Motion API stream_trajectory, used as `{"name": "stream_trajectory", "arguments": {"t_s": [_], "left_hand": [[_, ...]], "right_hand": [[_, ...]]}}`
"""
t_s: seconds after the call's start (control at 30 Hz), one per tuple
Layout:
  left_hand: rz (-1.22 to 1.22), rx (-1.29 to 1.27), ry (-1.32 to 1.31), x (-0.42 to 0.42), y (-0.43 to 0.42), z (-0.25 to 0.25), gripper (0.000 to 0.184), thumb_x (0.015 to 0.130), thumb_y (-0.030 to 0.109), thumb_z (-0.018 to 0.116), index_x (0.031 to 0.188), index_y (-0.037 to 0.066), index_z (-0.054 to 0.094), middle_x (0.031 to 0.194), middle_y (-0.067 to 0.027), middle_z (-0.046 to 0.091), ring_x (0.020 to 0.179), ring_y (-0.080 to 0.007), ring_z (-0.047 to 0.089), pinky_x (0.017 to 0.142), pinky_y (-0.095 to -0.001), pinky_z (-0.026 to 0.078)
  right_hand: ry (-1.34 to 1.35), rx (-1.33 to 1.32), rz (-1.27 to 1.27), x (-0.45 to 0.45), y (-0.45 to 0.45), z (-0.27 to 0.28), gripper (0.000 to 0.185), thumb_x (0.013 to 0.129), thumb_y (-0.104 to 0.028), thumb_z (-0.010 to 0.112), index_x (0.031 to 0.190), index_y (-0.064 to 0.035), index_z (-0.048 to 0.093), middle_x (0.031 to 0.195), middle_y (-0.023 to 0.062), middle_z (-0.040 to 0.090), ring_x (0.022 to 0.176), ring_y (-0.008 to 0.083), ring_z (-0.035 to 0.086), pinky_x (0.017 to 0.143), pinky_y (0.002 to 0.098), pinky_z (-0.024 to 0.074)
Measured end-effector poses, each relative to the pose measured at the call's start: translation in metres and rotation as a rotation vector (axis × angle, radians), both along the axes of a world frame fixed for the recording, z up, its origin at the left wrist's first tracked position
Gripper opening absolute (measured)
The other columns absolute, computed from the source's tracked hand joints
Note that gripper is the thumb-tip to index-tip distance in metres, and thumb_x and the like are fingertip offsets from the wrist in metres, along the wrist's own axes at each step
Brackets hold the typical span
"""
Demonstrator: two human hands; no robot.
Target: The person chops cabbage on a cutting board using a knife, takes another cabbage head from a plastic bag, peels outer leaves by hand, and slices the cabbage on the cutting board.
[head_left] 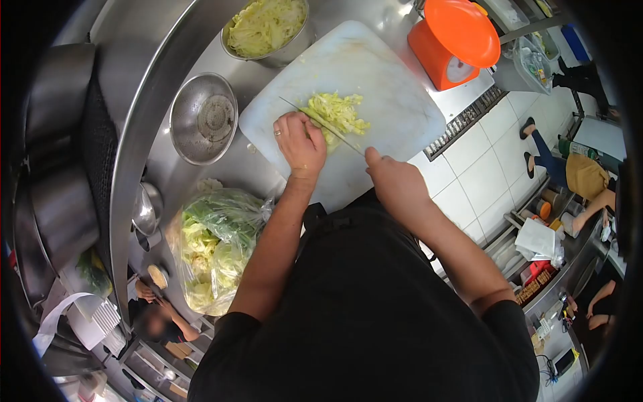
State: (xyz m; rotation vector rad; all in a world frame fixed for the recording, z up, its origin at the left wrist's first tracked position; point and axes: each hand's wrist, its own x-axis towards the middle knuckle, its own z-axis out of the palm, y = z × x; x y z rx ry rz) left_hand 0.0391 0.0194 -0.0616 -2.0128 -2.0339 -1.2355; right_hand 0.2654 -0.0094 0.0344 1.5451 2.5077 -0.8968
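A white cutting board (pixel 402 100) lies on the steel counter. On its middle is a heap of shredded pale-green lettuce (pixel 338 110). My right hand (pixel 395 177) is wrapped round the handle of a kitchen knife (pixel 345 141), whose blade runs slantwise across the board beside the heap. My left hand (pixel 299 142), with a ring on one finger, has its fingers curled against the near side of the blade. It presses on lettuce that is mostly hidden under the fingers. The knife's handle is covered by my right hand.
A steel bowl (pixel 203 119) stands left of the board, and a pot (pixel 301 40) of shredded lettuce behind it. A plastic bag (pixel 221 248) of lettuce lies near my left forearm. An orange scale (pixel 429 57) stands at the back right. Other people are at both sides.
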Motion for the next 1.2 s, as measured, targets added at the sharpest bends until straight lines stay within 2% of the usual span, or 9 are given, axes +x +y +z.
{"name": "stream_trajectory", "arguments": {"t_s": [0.17, 0.33, 0.43, 0.53, 0.6, 0.8, 0.93, 1.13, 1.2], "left_hand": [[-0.003, 0.01, -0.006, 0.0, 0.001, -0.001, 0.01, 0.091, 0.005, 0.057, 0.1, 0.001, 0.057, 0.101, -0.0187, 0.06, 0.099, -0.0413, 0.056, 0.093, -0.0525, 0.044], [0.003, 0.017, -0.007, 0.0, -0.002, 0.0, 0.011, 0.09, 0.005, 0.057, 0.1, 0.001, 0.056, 0.102, -0.0196, 0.059, 0.1, -0.0419, 0.056, 0.094, -0.0541, 0.044], [0.024, 0.049, -0.014, 0.001, -0.003, -0.001, 0.012, 0.091, 0.005, 0.057, 0.102, 0.001, 0.056, 0.102, -0.0197, 0.059, 0.101, -0.0423, 0.056, 0.094, -0.0544, 0.043], [0.015, 0.031, -0.001, 0.001, -0.004, -0.001, 0.012, 0.092, 0.005, 0.057, 0.103, 0.001, 0.055, 0.103, -0.0196, 0.059, 0.102, -0.0425, 0.055, 0.094, -0.0546, 0.043], [-0.009, 0.034, -0.002, -0.001, -0.003, -0.002, 0.011, 0.092, 0.006, 0.057, 0.102, 0.001, 0.055, 0.103, -0.0197, 0.059, 0.101, -0.0425, 0.055, 0.093, -0.0545, 0.043], [0.002, 0.011, -0.033, -0.002, -0.003, -0.004, 0.01, 0.093, 0.007, 0.057, 0.101, 0.002, 0.056, 0.102, -0.0194, 0.059, 0.1, -0.0421, 0.056, 0.094, -0.053, 0.043], [0.008, 0.01, -0.053, -0.002, -0.003, -0.005, 0.009, 0.093, 0.007, 0.057, 0.1, 0.002, 0.057, 0.102, -0.0191, 0.06, 0.1, -0.0417, 0.056, 0.094, -0.0525, 0.044], [-0.011, -0.007, -0.124, -0.005, -0.008, 0.0, 0.01, 0.094, 0.005, 0.06, 0.104, 0.002, 0.06, 0.107, -0.019, 0.063, 0.104, -0.0401, 0.058, 0.095, -0.0506, 0.044], [-0.001, -0.001, -0.198, -0.006, -0.011, 0.001, 0.01, 0.096, 0.007, 0.061, 0.105, 0.002, 0.061, 0.109, -0.0186, 0.063, 0.105, -0.0394, 0.059, 0.097, -0.0493, 0.044]], "right_hand": [[0.075, -0.039, -0.009, -0.028, 0.032, -0.032, 0.015, 0.101, -0.009, 0.058, 0.113, -0.003, 0.054, 0.094, 0.0217, 0.076, 0.085, 0.0408, 0.076, 0.071, 0.0507, 0.0601], [0.042, -0.049, 0.003, -0.014, 0.038, 0.018, 0.015, 0.101, -0.009, 0.058, 0.114, -0.0031, 0.054, 0.096, 0.0212, 0.076, 0.086, 0.0403, 0.076, 0.074, 0.0503, 0.0602], [0.015, -0.053, 0.027, 0.002, 0.023, 0.058, 0.015, 0.098, -0.006, 0.059, 0.112, -0.0023, 0.053, 0.092, 0.0205, 0.075, 0.082, 0.0401, 0.076, 0.07, 0.0502, 0.0603], [-0.078, -0.063, 0.035, 0.014, 0.004, 0.064, 0.019, 0.104, -0.016, 0.062, 0.111, -0.0037, 0.05, 0.084, 0.018, 0.071, 0.076, 0.04, 0.073, 0.065, 0.0518, 0.0564], [-0.093, -0.076, 0.012, 0.017, -0.007, 0.065, 0.018, 0.104, -0.015, 0.062, 0.112, -0.0038, 0.05, 0.085, 0.0182, 0.071, 0.076, 0.0399, 0.073, 0.065, 0.0515, 0.0565], [-0.04, -0.048, -0.02, 0.008, -0.01, 0.033, 0.017, 0.103, -0.013, 0.06, 0.113, -0.0046, 0.05, 0.086, 0.0184, 0.071, 0.076, 0.0399, 0.073, 0.066, 0.0516, 0.0575], [-0.012, 0.039, 0.016, -0.014, 0.009, -0.024, 0.018, 0.097, -0.007, 0.061, 0.111, -0.0028, 0.051, 0.085, 0.0185, 0.073, 0.076, 0.0374, 0.076, 0.062, 0.0478, 0.0604], [-0.012, -0.084, 0.011, -0.011, 0.034, -0.024, 0.029, 0.106, -0.023, 0.062, 0.125, -0.0037, 0.053, 0.09, 0.0194, 0.075, 0.084, 0.0408, 0.076, 0.074, 0.0531, 0.0593], [0.002, -0.056, -0.039, -0.003, 0.037, -0.02, 0.028, 0.105, -0.024, 0.063, 0.122, -0.0035, 0.053, 0.091, 0.0198, 0.075, 0.085, 0.0418, 0.075, 0.075, 0.0539, 0.0586]]}}
